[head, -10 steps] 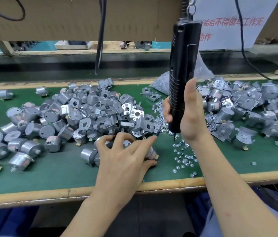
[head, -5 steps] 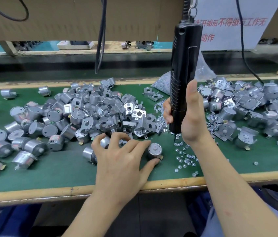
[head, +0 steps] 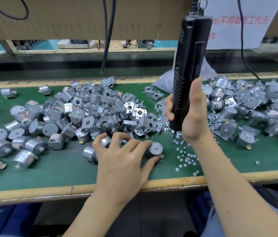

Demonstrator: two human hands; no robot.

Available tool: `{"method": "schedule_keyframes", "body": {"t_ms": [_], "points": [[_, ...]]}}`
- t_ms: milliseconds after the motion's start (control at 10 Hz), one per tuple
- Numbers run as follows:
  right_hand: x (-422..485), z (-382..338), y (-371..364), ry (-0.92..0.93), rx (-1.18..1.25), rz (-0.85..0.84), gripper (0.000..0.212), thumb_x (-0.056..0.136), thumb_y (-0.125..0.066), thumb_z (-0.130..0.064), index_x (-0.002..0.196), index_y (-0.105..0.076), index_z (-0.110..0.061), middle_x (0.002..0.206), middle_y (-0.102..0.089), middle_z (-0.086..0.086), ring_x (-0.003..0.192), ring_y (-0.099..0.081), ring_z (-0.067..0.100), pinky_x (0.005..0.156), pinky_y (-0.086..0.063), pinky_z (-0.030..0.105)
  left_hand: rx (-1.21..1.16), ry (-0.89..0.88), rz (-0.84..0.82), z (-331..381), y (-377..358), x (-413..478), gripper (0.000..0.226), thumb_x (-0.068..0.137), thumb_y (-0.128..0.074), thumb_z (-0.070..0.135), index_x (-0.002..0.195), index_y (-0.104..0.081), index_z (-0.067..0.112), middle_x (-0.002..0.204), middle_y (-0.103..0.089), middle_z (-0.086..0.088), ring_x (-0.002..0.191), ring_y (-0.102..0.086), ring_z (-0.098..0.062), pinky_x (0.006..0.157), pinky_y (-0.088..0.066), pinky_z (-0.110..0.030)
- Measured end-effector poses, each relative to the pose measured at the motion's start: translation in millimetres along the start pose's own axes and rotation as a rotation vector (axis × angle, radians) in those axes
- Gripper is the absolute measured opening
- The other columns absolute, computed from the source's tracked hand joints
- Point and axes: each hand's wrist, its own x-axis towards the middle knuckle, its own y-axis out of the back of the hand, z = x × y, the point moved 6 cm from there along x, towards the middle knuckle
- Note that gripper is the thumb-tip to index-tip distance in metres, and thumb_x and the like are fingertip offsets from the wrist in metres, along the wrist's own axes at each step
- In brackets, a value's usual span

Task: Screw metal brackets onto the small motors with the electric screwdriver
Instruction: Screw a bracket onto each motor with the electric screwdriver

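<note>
Left hand (head: 117, 161) had slid back, baring the motor (head: 155, 148) it pinched index-to-thumb, other fingers spread; right hand (head: 194, 120) wrapped the electric screwdriver (head: 189, 74), vertical, bit up-right of motor; brackets (head: 135, 111) lay just beyond left fingertips; motor stood shaft-up.

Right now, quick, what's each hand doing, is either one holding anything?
Left hand: pinching a small motor between thumb and forefinger.
Right hand: gripping the electric screwdriver, held upright.

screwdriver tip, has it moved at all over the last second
No. The screwdriver tip still hangs just above the same patch of loose screws, neither nearer the table's front edge nor farther from it.
</note>
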Motion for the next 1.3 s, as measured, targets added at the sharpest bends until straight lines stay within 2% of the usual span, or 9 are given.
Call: {"method": "schedule_keyframes", "body": {"t_ms": [200, 500, 800, 1000, 1200, 1300], "points": [[-2.5, -2.7, -1.2, 0.033, 0.006, 0.017, 0.106, 0.075, -0.056, -0.087, 0.102, -0.042, 0.015, 0.063, -0.044, 0.012, 0.047, -0.042, 0.021, 0.049, -0.036, 0.027, 0.003, 0.003, -0.002, 0.4, 0.5, 0.2, 0.030, 0.089, -0.060, 0.056, 0.099, -0.072, 0.031, 0.085, -0.069, 0.017, 0.094, -0.058, -0.021, 0.094, -0.028, -0.053], [-1.2, -1.2, 0.4, 0.024, -0.038, 0.021, 0.100, 0.076, -0.053, -0.087, 0.097, -0.041, 0.010, 0.063, -0.043, 0.015, 0.044, -0.041, 0.022, 0.047, -0.034, 0.028, 0.006, 0.010, 0.002, 0.7, 1.8, -0.1, 0.028, 0.088, -0.061, 0.055, 0.098, -0.072, 0.031, 0.083, -0.069, 0.016, 0.092, -0.059, -0.021, 0.094, -0.028, -0.053], [-0.2, 1.4, 3.7, -0.005, -0.055, 0.023, 0.093, 0.077, -0.054, -0.086, 0.094, -0.043, 0.005, 0.060, -0.048, 0.005, 0.043, -0.042, 0.021, 0.046, -0.035, 0.026, 0.007, 0.015, 0.011, 0.6, 1.8, 0.0, 0.027, 0.088, -0.062, 0.055, 0.097, -0.072, 0.032, 0.083, -0.068, 0.016, 0.091, -0.059, -0.022, 0.094, -0.028, -0.052], [-1.2, -2.4, 1.0, 0.044, -0.024, 0.037, 0.099, 0.077, -0.054, -0.087, 0.093, -0.041, 0.010, 0.060, -0.044, 0.013, 0.044, -0.041, 0.022, 0.049, -0.036, 0.028, 0.007, 0.017, 0.010, 0.4, 1.1, 0.2, 0.026, 0.087, -0.063, 0.055, 0.097, -0.072, 0.032, 0.084, -0.068, 0.016, 0.091, -0.059, -0.021, 0.094, -0.028, -0.053], [-3.8, -1.2, -2.2, 0.056, -0.015, 0.058, 0.097, 0.078, -0.054, -0.085, 0.096, -0.041, 0.009, 0.059, -0.049, 0.004, 0.044, -0.043, 0.022, 0.048, -0.037, 0.027, 0.011, 0.020, 0.007, 0.2, 0.9, -0.9, 0.026, 0.088, -0.063, 0.055, 0.098, -0.072, 0.032, 0.083, -0.068, 0.016, 0.092, -0.059, -0.021, 0.094, -0.029, -0.053], [-4.0, -1.2, -3.3, 0.059, 0.005, 0.060, 0.097, 0.077, -0.055, -0.085, 0.095, -0.040, 0.009, 0.060, -0.045, 0.011, 0.045, -0.043, 0.021, 0.048, -0.036, 0.027, 0.013, 0.021, 0.006, 0.4, 1.1, -0.9, 0.026, 0.088, -0.063, 0.055, 0.098, -0.072, 0.032, 0.083, -0.069, 0.016, 0.092, -0.060, -0.021, 0.094, -0.029, -0.053]]}}
